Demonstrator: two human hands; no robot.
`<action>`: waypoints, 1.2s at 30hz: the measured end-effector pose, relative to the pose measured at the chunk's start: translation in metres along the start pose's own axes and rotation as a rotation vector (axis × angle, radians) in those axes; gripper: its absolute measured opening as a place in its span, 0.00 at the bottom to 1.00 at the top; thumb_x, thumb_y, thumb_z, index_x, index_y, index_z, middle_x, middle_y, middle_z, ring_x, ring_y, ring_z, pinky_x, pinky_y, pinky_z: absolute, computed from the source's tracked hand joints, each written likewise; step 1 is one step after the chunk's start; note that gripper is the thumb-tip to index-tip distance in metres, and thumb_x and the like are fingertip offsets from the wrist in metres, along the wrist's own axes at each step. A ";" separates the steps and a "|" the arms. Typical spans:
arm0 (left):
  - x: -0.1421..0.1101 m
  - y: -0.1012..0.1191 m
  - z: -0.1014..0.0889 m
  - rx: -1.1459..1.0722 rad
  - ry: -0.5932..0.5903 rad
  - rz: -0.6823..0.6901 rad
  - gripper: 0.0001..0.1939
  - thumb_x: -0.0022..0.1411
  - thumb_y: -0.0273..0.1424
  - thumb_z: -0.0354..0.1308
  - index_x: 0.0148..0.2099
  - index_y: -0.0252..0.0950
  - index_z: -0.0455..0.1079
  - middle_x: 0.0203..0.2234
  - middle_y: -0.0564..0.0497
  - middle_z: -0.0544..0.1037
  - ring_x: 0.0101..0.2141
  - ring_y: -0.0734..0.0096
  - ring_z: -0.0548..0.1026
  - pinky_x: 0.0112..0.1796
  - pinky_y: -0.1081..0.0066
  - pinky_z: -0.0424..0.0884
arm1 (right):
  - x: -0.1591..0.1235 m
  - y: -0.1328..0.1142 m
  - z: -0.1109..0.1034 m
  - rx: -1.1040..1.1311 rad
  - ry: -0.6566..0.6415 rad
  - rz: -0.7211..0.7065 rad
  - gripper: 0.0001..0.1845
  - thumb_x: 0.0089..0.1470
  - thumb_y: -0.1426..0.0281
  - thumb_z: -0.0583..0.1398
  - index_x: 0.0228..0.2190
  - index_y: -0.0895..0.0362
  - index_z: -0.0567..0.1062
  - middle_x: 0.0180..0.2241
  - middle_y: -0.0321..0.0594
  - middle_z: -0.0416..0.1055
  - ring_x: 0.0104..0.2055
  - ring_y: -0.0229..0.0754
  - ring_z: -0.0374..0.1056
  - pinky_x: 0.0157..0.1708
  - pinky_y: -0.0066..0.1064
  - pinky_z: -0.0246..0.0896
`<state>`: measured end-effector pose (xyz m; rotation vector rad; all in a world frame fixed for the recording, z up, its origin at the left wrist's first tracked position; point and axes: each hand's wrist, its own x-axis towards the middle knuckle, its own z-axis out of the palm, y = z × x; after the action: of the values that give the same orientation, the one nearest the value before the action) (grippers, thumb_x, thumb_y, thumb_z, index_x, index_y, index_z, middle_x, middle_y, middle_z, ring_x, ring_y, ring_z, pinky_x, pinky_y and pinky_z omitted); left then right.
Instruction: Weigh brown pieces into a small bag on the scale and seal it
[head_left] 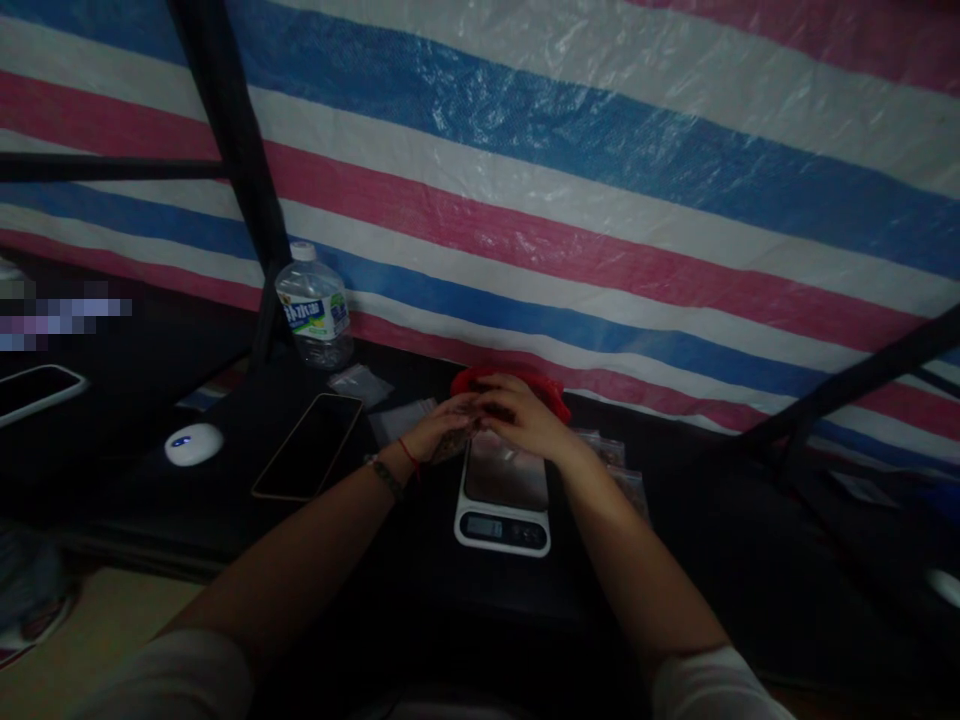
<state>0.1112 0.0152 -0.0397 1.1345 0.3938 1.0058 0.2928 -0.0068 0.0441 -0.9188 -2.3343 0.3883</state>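
Dim light; view from the head camera. Both hands meet above the far edge of the small white digital kitchen scale (pixel 502 495), which sits on the dark table (pixel 225 520).

Left hand (pixel 442 432): fingers curled around a small, brownish, patterned item (pixel 455 442); too dark and too small to say what it is. Red string and beaded band on the wrist.

Right hand (pixel 523 415): fingers bent, tips brought together against the left hand's fingers over the same item. Whether it pinches something of its own, I cannot tell.

Just behind the hands: a red shallow container (pixel 553 394), mostly hidden by them.

Progress, judged from layout: the scale's steel platform looks bare, so nothing appears set on it yet. Several small clear plastic bags (pixel 628 478) lie right of the scale, and more (pixel 396 415) left of it; contents unreadable.

Also on the table: black smartphone (pixel 309 446), white oval mouse (pixel 193 443), clear plastic water bottle (pixel 314 310).
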 end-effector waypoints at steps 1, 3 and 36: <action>0.000 -0.001 0.000 -0.009 -0.013 -0.004 0.27 0.47 0.44 0.64 0.47 0.35 0.70 0.36 0.46 0.74 0.33 0.68 0.72 0.34 0.69 0.67 | 0.005 -0.001 0.004 0.000 -0.016 -0.001 0.09 0.54 0.72 0.61 0.39 0.51 0.78 0.53 0.42 0.67 0.59 0.48 0.58 0.59 0.47 0.53; 0.000 -0.002 -0.002 -0.028 -0.033 -0.023 0.29 0.47 0.46 0.64 0.49 0.36 0.69 0.36 0.46 0.75 0.33 0.68 0.73 0.34 0.68 0.68 | 0.011 0.001 0.007 0.001 -0.030 -0.007 0.05 0.54 0.73 0.61 0.31 0.53 0.78 0.49 0.42 0.69 0.57 0.47 0.60 0.57 0.46 0.56; 0.014 0.003 -0.012 0.439 0.401 0.129 0.21 0.50 0.46 0.65 0.38 0.34 0.76 0.35 0.46 0.80 0.39 0.61 0.76 0.43 0.63 0.71 | 0.006 0.020 0.000 0.046 0.254 0.396 0.09 0.51 0.66 0.60 0.26 0.57 0.78 0.27 0.39 0.75 0.30 0.41 0.69 0.31 0.31 0.60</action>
<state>0.1091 0.0340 -0.0390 1.3597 0.9055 1.3038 0.2996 0.0116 0.0369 -1.3285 -1.9041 0.4520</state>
